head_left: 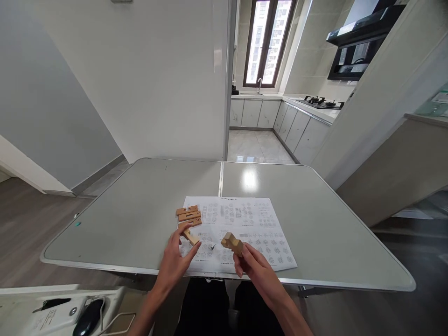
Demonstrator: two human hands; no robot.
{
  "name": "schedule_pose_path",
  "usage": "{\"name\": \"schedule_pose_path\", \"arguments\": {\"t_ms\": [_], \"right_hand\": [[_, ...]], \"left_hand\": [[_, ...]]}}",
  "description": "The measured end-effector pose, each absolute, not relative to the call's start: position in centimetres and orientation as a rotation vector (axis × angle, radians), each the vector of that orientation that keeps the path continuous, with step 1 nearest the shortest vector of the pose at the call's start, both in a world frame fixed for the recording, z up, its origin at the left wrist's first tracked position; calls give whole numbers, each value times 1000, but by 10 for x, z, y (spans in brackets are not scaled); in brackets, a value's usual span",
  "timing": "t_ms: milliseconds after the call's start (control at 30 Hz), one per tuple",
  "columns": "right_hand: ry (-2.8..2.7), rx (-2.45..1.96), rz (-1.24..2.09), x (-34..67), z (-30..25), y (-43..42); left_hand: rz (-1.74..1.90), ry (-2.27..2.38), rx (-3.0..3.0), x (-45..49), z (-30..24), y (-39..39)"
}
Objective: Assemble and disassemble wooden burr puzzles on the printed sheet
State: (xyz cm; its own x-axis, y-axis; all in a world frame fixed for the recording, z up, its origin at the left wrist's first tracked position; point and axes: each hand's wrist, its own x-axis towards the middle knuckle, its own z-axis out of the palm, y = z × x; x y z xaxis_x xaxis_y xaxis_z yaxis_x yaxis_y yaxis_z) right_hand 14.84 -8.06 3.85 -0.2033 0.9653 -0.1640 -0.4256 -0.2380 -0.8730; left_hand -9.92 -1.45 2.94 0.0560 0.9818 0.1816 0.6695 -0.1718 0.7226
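My left hand [175, 254] pinches a notched light wooden piece [191, 237] between thumb and fingers, low over the left part of a printed sheet [245, 219]. Between the fingers of my right hand [257, 263] is a chunky notched wooden block [231, 243], held a little above the sheet's lower middle. Whether that block is one piece or several joined is too small to tell. Several brown notched wooden pieces [189, 215] lie in a row at the sheet's left edge, just beyond my left fingertips. Small diagrams cover the paper.
The grey folding table [322, 233] has a metal rim and a centre seam. A small teal bit [77, 224] lies near its left edge. At lower left, a white surface holds a black computer mouse [89, 318] and a cable.
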Motion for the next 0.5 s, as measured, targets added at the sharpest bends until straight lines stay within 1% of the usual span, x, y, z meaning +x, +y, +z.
{"name": "schedule_pose_path", "arguments": {"t_ms": [133, 267, 500], "right_hand": [[-875, -926, 1654, 142, 38, -77], [-874, -920, 1664, 137, 36, -73], [-880, -924, 1676, 131, 33, -70]], "left_hand": [[859, 1639, 2088, -117, 3, -11], [811, 1701, 2221, -125, -10, -8], [829, 1955, 2200, -120, -18, -7]]}}
